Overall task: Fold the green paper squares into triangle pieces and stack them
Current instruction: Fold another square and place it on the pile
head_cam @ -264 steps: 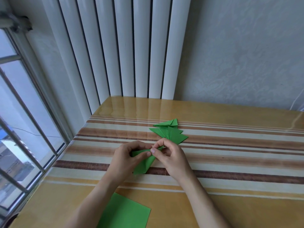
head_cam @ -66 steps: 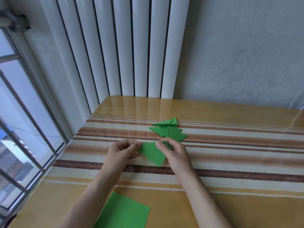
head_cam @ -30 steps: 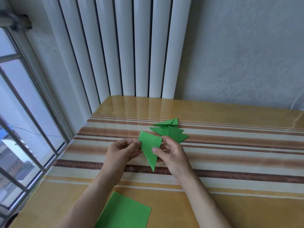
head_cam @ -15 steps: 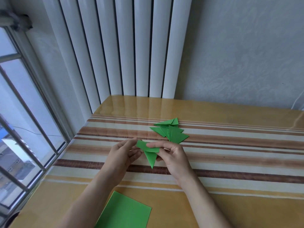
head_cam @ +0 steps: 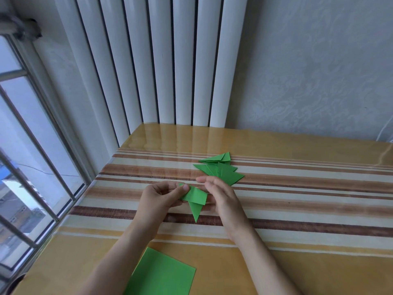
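A partly folded green piece (head_cam: 194,195) is held just above the striped table (head_cam: 308,211), its top flap folded down and its tip pointing toward me. My left hand (head_cam: 158,198) pinches the piece's left end between thumb and fingers. My right hand (head_cam: 221,196) is at the piece's right edge, index finger and thumb lifted off it and stretched out; its lower fingers lie by the paper's right side. Behind the hands lies a fanned pile of folded green triangles (head_cam: 223,173). A flat green paper square (head_cam: 161,275) lies near the front edge.
A white radiator (head_cam: 161,60) stands against the wall behind the table. A barred window (head_cam: 25,145) runs along the left side, close to the table's left edge. A patterned wall is at the right.
The wide end of the piece has been folded down over the point. My right thumb and index finger have come off the fold, while my left hand keeps its pinch.
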`<state>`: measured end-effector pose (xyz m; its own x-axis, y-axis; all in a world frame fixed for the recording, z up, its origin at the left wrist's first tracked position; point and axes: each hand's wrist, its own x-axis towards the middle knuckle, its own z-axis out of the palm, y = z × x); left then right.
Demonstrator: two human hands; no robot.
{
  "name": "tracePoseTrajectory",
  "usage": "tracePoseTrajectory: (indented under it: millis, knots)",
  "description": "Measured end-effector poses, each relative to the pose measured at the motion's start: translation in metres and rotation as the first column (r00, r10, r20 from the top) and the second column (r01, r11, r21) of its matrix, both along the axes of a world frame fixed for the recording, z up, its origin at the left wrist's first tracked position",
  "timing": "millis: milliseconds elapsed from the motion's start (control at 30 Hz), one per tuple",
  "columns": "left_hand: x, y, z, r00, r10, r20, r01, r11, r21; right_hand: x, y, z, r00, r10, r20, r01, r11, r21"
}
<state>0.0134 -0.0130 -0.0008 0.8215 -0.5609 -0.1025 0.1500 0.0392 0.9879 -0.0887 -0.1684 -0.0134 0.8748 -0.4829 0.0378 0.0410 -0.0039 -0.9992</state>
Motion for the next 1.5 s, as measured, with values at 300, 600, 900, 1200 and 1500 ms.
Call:
tracePoseTrajectory:
  millis: [300,600,900,1200,1500]
  knots:
    - [-0.001,-0.002,0.0,0.964,-0.032,0.265,0.027,0.999,0.022,-0.002,0.004,-0.002,0.999,0.045,-0.015,-0.047,0.986,-0.159]
    - [0.001,0.0,-0.002,0.982,0.023,0.186,-0.038,0.996,0.077,-0.002,0.003,-0.006,0.999,0.039,-0.03,-0.045,0.969,-0.242]
    - [-0.004,0.001,0.002,0.987,-0.046,0.153,0.031,0.994,0.105,-0.001,0.001,-0.009,0.999,0.041,-0.001,-0.039,0.944,-0.327]
    - [-0.004,0.001,0.002,0.992,-0.027,0.127,0.016,0.996,0.089,0.001,0.0,-0.011,0.999,0.052,-0.005,-0.051,0.951,-0.306]
    - [-0.003,0.0,0.001,0.98,-0.06,0.187,0.053,0.998,0.044,0.002,0.0,-0.012,0.997,0.065,-0.035,-0.072,0.966,-0.25]
